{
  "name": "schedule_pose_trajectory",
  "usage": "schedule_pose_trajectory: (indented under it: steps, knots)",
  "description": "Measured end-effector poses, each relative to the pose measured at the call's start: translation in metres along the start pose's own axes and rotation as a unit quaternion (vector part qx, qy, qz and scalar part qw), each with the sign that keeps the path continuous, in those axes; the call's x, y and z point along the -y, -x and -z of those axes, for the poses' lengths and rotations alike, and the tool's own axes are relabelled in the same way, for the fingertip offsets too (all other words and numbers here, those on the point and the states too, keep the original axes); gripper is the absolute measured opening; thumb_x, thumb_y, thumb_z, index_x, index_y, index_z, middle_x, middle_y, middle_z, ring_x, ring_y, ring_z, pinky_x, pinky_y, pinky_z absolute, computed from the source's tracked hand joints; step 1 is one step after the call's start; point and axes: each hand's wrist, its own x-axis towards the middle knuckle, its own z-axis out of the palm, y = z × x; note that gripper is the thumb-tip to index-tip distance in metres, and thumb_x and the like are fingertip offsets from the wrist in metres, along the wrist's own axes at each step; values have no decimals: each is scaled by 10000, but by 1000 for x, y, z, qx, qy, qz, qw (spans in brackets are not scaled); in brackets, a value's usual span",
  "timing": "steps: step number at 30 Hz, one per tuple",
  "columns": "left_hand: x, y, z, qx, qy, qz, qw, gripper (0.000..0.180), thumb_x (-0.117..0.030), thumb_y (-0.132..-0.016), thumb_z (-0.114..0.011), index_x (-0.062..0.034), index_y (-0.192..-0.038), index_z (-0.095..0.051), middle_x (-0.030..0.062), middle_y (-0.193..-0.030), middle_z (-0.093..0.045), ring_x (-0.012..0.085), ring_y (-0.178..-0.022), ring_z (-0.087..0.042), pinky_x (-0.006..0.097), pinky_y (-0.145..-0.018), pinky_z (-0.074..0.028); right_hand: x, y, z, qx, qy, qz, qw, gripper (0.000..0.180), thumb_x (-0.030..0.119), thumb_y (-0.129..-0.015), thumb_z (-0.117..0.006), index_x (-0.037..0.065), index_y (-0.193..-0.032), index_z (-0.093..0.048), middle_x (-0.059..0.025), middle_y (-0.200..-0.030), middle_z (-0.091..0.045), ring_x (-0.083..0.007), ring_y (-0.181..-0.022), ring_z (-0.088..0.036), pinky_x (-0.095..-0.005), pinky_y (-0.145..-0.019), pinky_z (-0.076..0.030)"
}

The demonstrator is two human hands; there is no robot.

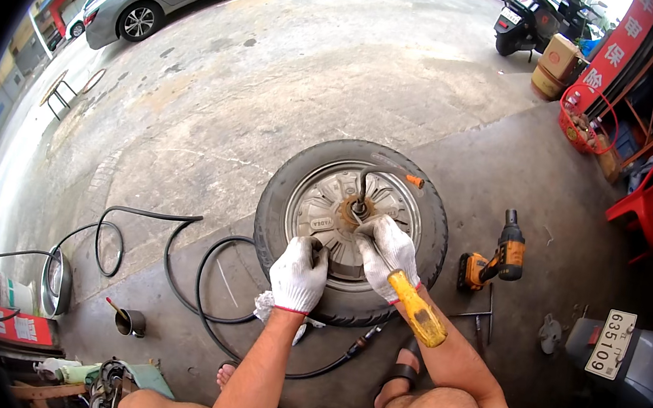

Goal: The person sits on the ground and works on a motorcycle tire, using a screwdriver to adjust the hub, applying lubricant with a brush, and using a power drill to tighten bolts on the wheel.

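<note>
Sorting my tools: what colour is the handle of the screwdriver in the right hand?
Yellow: the screwdriver handle, seen in the head view.

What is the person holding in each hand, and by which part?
The right hand holds a screwdriver by its shaft, the yellow handle sticking out behind. The left hand grips the tyre at its near edge.

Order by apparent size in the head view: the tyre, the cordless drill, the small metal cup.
1. tyre, clearly largest.
2. cordless drill.
3. small metal cup, smallest, though not much smaller than the drill.
</note>
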Motion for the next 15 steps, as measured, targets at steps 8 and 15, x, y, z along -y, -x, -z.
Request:
schedule_pose_trajectory:
  steps: [8,15]
  knots:
    - [4,-1,2,-15,43,-15,999,162,-110,-832,-750,-54,-936,-639,140,-865,-660,344,-774,-674,401,-690,-540,7,-3,8,1,-34,-40,999,124,-74,-830,-671,7,-909,-620,-155,-846,-641,-321,-780,-659,-367,-730,-536]
    - [3,-2,0,-9,28,-8,1000,137,-114,-837,-753,-49,-897,-649,141,-863,-668,341,-778,-678,402,-700,-539,-8,12,39,-19,-68,-128,989,68,-69,-867,-633,-7,-886,-614,-120,-812,-639,-221,-732,-657,-336,-695,-528]
